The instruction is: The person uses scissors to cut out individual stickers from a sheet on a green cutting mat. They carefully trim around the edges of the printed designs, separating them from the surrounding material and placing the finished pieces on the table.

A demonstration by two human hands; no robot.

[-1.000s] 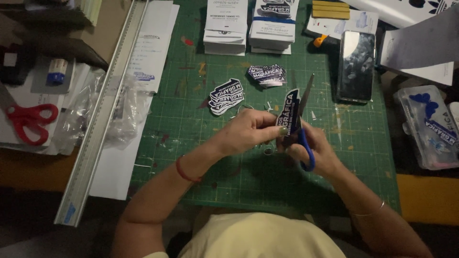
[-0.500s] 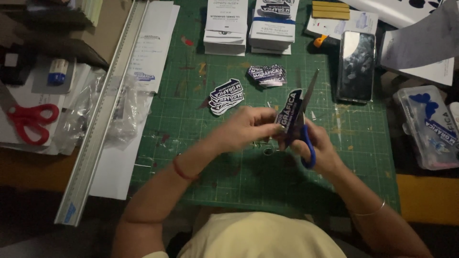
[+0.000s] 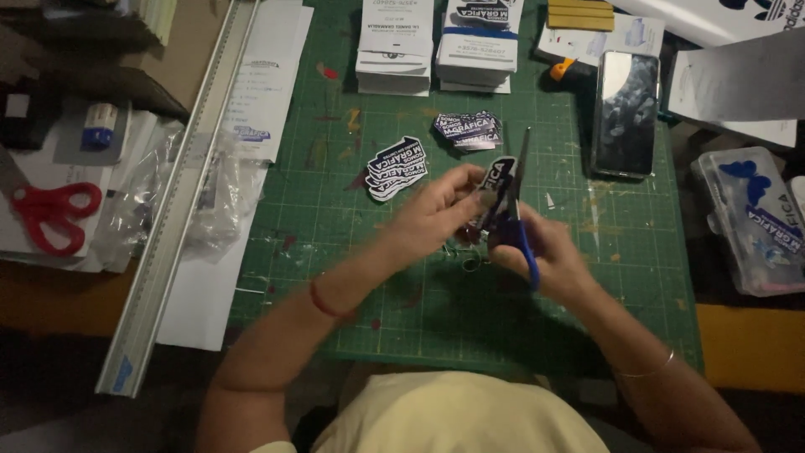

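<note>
My left hand [image 3: 438, 211] pinches a dark blue and white sticker [image 3: 496, 178] above the green cutting mat [image 3: 419, 294]. My right hand [image 3: 545, 252] grips blue-handled scissors [image 3: 518, 210], whose blades point up and away beside the sticker's edge. Both hands are blurred. A cut sticker [image 3: 396, 168] lies on the mat just left of my left hand, and a small pile of cut stickers [image 3: 470, 130] lies beyond the scissors' tips.
Two stacks of printed sheets [image 3: 436, 38] stand at the mat's far edge. A black phone [image 3: 625, 113] lies at right, a clear plastic box [image 3: 755, 218] further right. A long metal ruler [image 3: 180, 201], plastic bags and red scissors [image 3: 46, 214] lie left.
My hands have shifted slightly, turning the sticker against the scissors; the scissors now stand more upright. Everything else on the mat is unmoved.
</note>
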